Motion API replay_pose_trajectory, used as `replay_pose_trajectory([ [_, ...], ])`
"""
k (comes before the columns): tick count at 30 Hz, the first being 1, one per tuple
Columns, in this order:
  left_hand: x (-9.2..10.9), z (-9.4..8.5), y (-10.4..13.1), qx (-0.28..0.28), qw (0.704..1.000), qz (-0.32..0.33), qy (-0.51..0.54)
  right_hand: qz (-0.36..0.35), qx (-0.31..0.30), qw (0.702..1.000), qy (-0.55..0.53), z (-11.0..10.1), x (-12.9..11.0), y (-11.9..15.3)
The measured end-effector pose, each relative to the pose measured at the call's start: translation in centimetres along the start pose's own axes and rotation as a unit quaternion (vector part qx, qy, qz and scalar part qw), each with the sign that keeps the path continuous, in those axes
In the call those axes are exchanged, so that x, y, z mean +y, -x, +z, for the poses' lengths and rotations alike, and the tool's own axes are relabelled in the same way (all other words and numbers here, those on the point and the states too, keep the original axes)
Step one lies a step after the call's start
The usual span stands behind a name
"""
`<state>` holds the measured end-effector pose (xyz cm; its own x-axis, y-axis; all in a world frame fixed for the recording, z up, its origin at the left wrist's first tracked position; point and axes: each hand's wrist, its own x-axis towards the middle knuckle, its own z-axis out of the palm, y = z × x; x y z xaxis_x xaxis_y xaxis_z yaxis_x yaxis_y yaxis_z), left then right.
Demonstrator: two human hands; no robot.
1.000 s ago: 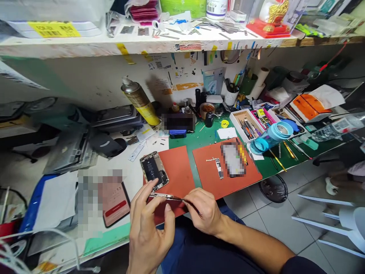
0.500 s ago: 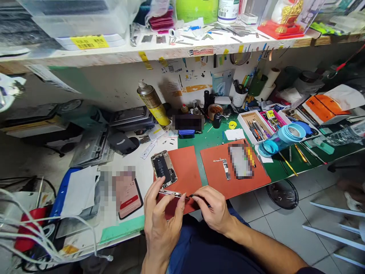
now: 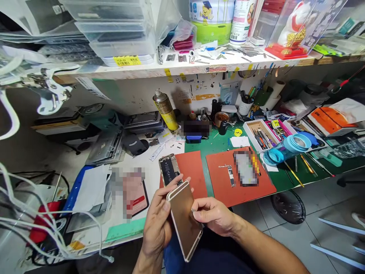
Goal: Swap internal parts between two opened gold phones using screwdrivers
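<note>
At the near edge of the left mat (image 3: 195, 167), a gold phone (image 3: 185, 220) is held aslant, its back facing up: metallic, softly reflective, rectangular with rounded corners, a paler band near each end. The left hand (image 3: 157, 224) grips it along the left side, thumb at the rim; the right hand (image 3: 215, 217) is curled narrow at its right edge, its grip uncertain. On the left mat lies an open phone (image 3: 169, 170) with a dark battery, its lower end hidden by the fingers. Left of the mat, a lit phone (image 3: 139, 194), partly blurred; behind, a yellow can (image 3: 165, 111), cylindrical and tilted. Right of it, on the green tabletop (image 3: 207, 142), a flat orange-red right mat (image 3: 218, 182) bears a thin, irregular board (image 3: 231, 177); farther right, a translucent blue bottle (image 3: 286, 149).
</note>
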<state>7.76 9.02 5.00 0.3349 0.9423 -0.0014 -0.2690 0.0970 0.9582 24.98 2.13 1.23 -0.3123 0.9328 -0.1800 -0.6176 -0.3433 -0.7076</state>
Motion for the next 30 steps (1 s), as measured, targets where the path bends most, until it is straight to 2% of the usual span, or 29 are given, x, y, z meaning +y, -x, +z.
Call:
replay_pose_trajectory([
  [2, -0.3, -0.6, -0.6, 0.048, 0.995, 0.002, -0.087, -0.079, 0.053, 0.992, 0.087, 0.4, 0.4, -0.2],
  [3, -0.4, -0.9, -0.7, 0.068, 0.987, 0.013, -0.147, -0.131, 0.087, 0.973, 0.168, 0.6, 0.6, -0.4],
  [4, -0.4, -1.0, -0.6, 0.081, 0.975, 0.028, -0.205, -0.185, 0.120, 0.940, 0.261, 0.7, 0.8, -0.5],
  [6, -0.4, -0.8, -0.2, 0.088, 0.950, 0.057, -0.295, -0.274, 0.161, 0.848, 0.424, 0.8, 1.4, -0.9],
  [8, -0.6, 0.0, 0.5, 0.096, 0.928, 0.088, -0.348, -0.338, 0.167, 0.768, 0.517, 0.7, 2.2, -1.4],
  [9, -0.8, 0.5, 0.8, 0.103, 0.918, 0.106, -0.369, -0.363, 0.162, 0.737, 0.546, 0.6, 2.6, -1.5],
  [11, -1.3, 1.4, 1.4, 0.119, 0.893, 0.147, -0.408, -0.394, 0.150, 0.692, 0.587, 0.3, 3.2, -1.6],
  [13, -2.0, 1.9, 1.8, 0.128, 0.872, 0.187, -0.433, -0.406, 0.135, 0.665, 0.611, 0.0, 3.3, -1.1],
  [16, -2.5, 2.1, 2.2, 0.115, 0.856, 0.232, -0.448, -0.392, 0.119, 0.662, 0.628, 0.0, 1.9, 0.9],
  [17, -2.6, 2.1, 2.3, 0.107, 0.853, 0.246, -0.447, -0.379, 0.122, 0.672, 0.624, 0.1, 1.1, 1.7],
  [21, -2.0, 2.1, 2.5, 0.054, 0.837, 0.327, -0.436, -0.327, 0.195, 0.746, 0.547, 1.2, -2.6, 4.9],
  [23, -1.6, 2.3, 2.7, 0.027, 0.822, 0.354, -0.444, -0.322, 0.214, 0.762, 0.520, 2.1, -4.1, 5.9],
  [26, -1.3, 2.6, 2.9, 0.013, 0.808, 0.363, -0.463, -0.327, 0.209, 0.765, 0.513, 3.3, -5.1, 6.6],
  [30, -1.5, 2.5, 3.2, 0.007, 0.801, 0.369, -0.471, -0.335, 0.186, 0.755, 0.532, 4.3, -5.1, 6.6],
])
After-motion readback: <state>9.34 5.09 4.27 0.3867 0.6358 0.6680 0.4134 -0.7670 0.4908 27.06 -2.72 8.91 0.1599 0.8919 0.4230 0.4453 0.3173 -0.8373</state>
